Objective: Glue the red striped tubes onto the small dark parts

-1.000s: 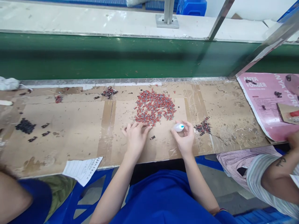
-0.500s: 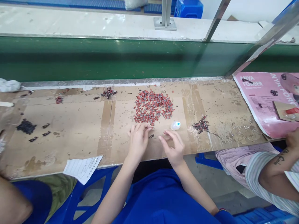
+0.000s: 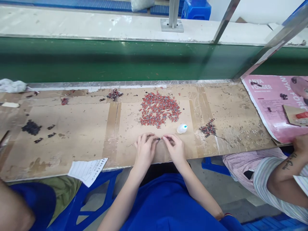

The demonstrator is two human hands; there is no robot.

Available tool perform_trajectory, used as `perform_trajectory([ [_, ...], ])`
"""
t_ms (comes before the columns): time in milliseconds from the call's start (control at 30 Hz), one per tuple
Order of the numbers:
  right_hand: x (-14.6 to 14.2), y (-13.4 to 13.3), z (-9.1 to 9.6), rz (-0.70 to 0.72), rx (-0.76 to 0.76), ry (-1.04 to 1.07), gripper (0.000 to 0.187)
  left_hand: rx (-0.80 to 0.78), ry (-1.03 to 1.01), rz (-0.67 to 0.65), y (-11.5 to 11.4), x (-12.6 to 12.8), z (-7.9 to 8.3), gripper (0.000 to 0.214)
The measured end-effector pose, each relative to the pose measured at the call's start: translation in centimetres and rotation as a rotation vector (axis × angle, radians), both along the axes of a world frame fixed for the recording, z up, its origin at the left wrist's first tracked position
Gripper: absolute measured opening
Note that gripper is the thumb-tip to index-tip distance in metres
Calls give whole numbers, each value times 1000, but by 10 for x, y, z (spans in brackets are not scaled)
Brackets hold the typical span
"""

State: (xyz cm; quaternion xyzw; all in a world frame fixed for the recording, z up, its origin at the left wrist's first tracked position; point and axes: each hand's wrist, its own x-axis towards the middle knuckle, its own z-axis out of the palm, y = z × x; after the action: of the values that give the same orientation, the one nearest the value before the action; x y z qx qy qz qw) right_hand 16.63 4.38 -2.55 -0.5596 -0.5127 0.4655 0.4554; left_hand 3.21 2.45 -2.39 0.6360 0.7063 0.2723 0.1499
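- The table's [image 3: 72, 150] near edge runs just under the wrists; a paper slip [image 3: 88, 170] overhangs it to the left.
- The left hand [image 3: 144, 150] and right hand [image 3: 176, 150] meet fingertip to fingertip, both closed in a pinch on one small dark piece [image 3: 158, 139]. I cannot tell whether it is lifted or resting on the cardboard.
- A small white bottle [image 3: 181, 128] lies just beyond the right hand, untouched.
- Progress, as a judgement: the red pile [image 3: 158, 109] beyond the hands is large and loose, while the dark heap [image 3: 208, 129] on the right is small, so little looks finished and most is left.
- Open room: bare cardboard spreads left of the hands as far as a black heap [image 3: 31, 127], and there is a clear strip between the hands and the red pile.
- On the right a co-worker's arm [image 3: 286, 173] and a pink poster [image 3: 271, 106] close that side off.
- At the far edge a taped lip meets the green belt [image 3: 120, 61], with slanted metal posts [image 3: 225, 21] above it.
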Motion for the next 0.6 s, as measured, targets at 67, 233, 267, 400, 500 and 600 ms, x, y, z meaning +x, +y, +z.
perform_trajectory([
  [67, 0, 2, 0, 9, -27, 12, 16, -9, -24, -4, 1, 1, -2, 13],
  [233, -1, 3, 4, 52, -123, 158, 18, -1, -90, -22, 2, 1, -1, 13],
  [267, -1, 2, 5, 53, -137, 177, 18, 4, -98, -25, 1, 0, 0, 12],
  [400, -3, 1, 8, 23, -165, 207, 19, 10, -138, -39, -2, -1, 4, 12],
  [500, -3, 0, 10, 24, -165, 201, 19, 11, -203, -41, -3, -1, 7, 11],
  [600, -1, 0, 11, 57, -152, 170, 19, 7, -323, -42, -3, -2, 10, 11],
])
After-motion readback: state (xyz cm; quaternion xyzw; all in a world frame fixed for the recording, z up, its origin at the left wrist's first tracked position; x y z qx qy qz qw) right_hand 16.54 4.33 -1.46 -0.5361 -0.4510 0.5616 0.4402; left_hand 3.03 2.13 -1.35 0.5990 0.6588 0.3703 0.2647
